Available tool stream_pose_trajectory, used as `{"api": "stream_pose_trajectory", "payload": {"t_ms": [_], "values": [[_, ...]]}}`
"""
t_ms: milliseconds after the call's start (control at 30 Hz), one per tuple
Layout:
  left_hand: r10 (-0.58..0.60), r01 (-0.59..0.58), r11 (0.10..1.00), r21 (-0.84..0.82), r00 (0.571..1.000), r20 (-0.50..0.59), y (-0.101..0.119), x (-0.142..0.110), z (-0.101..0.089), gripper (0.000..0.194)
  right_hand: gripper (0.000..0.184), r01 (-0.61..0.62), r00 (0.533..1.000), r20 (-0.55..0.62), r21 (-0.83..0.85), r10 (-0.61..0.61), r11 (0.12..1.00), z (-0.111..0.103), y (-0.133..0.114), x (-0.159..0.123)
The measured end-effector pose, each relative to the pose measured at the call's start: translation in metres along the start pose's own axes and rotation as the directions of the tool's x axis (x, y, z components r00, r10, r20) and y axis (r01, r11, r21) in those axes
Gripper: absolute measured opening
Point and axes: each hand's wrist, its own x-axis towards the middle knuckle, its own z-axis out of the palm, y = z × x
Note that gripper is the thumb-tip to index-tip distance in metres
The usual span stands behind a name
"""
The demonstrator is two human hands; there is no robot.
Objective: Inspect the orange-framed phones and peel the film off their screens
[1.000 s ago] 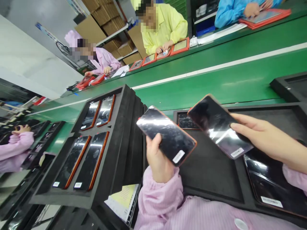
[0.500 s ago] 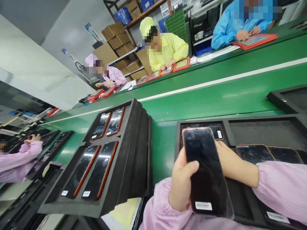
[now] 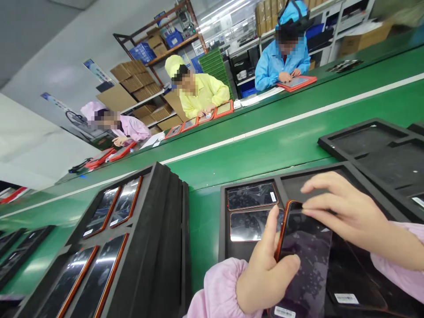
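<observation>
An orange-edged phone [image 3: 298, 269] with a dark screen and a white label near its lower end is tilted in front of me. My left hand [image 3: 268, 269] grips it, thumb over the screen side and index finger along its orange edge. A thin see-through screen film with bubble-like spots lies over the screen. My right hand [image 3: 347, 212] pinches at the top edge of the phone, apparently on the film; the other fingers are raised. Behind, a black foam tray [image 3: 222, 238] holds an upper phone [image 3: 251, 196] and a phone with a bright reflection [image 3: 248, 226].
At left a tall stack of black foam trays [image 3: 155, 247] carries several orange-edged phones. More black trays [image 3: 364, 137] lie at right. Across the green bench [image 3: 251, 152], people [image 3: 202, 92] work over red-framed devices [image 3: 223, 109]. Shelves [image 3: 172, 53] with boxes stand behind.
My right hand has come from behind the phone to its top edge. The phone has turned and moved lower right. Spots now show on its screen. The view has shifted right.
</observation>
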Motion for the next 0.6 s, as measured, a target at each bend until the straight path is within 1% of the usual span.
{"api": "stream_pose_trajectory", "payload": {"t_ms": [33, 67, 100, 133, 167, 200, 233, 267, 300, 333, 367, 433, 500, 567, 600], "values": [[0.014, -0.014, 1.000, -0.025, 1.000, -0.021, 0.000, 0.001, 0.001, 0.077, 0.017, 0.092, 0.995, 0.035, 0.006, -0.092, 0.996, -0.004, -0.003, -0.002], [0.029, -0.031, 0.999, -0.031, 0.998, -0.059, 0.001, 0.001, 0.001, 0.064, 0.016, 0.155, 0.983, 0.093, 0.053, -0.159, 0.987, -0.008, -0.005, -0.004], [0.047, -0.050, 0.999, -0.022, 0.993, -0.107, 0.002, 0.002, 0.002, 0.046, 0.016, 0.179, 0.971, 0.139, 0.126, -0.196, 0.976, -0.012, -0.007, -0.006], [0.055, -0.058, 0.998, -0.011, 0.986, -0.156, 0.003, 0.003, 0.002, 0.025, 0.017, 0.168, 0.967, 0.155, 0.198, -0.200, 0.966, -0.015, -0.009, -0.009], [0.048, -0.052, 0.999, -0.016, 0.980, -0.192, 0.003, 0.004, 0.001, 0.014, 0.018, 0.127, 0.976, 0.140, 0.246, -0.164, 0.961, -0.017, -0.009, -0.012], [0.034, -0.046, 0.997, -0.054, 0.979, -0.203, 0.002, 0.005, 0.000, 0.020, 0.018, 0.065, 0.993, 0.084, 0.259, -0.089, 0.964, -0.017, -0.009, -0.014], [0.014, -0.038, 0.992, -0.122, 0.981, -0.192, 0.001, 0.007, -0.002, 0.029, 0.016, -0.024, 1.000, 0.020, 0.251, 0.019, 0.968, -0.016, -0.008, -0.016], [0.000, -0.037, 0.977, -0.211, 0.984, -0.176, 0.000, 0.009, -0.004, 0.035, 0.013, -0.115, 0.992, -0.030, 0.233, 0.125, 0.966, -0.013, -0.007, -0.018], [-0.008, -0.040, 0.953, -0.301, 0.988, -0.156, -0.001, 0.012, -0.006, 0.040, 0.010, -0.195, 0.976, -0.054, 0.205, 0.210, 0.959, -0.009, -0.006, -0.018], [-0.008, -0.043, 0.928, -0.370, 0.991, -0.136, -0.002, 0.014, -0.008, 0.044, 0.009, -0.249, 0.963, -0.060, 0.178, 0.263, 0.952, -0.004, -0.005, -0.019], [-0.004, -0.050, 0.908, -0.417, 0.992, -0.126, -0.002, 0.017, -0.010, 0.048, 0.008, -0.266, 0.959, -0.058, 0.158, 0.278, 0.951, 0.000, -0.004, -0.019], [0.000, -0.073, 0.881, -0.467, 0.988, -0.155, 0.000, 0.020, -0.011, 0.054, 0.010, -0.220, 0.975, -0.009, 0.142, 0.223, 0.965, 0.007, -0.002, -0.018], [-0.009, -0.095, 0.864, -0.495, 0.979, -0.204, 0.004, 0.021, -0.011, 0.054, 0.010, -0.147, 0.989, 0.015, 0.120, 0.147, 0.982, 0.009, -0.002, -0.018], [-0.017, -0.111, 0.868, -0.484, 0.967, -0.253, 0.006, 0.020, -0.011, 0.053, 0.011, -0.054, 0.999, 0.000, 0.025, 0.054, 0.998, 0.008, -0.003, -0.018], [-0.023, -0.107, 0.882, -0.458, 0.963, -0.268, 0.006, 0.019, -0.010, 0.051, 0.014, 0.014, 1.000, 0.007, -0.037, -0.014, 0.999, 0.006, -0.004, -0.018]]}}
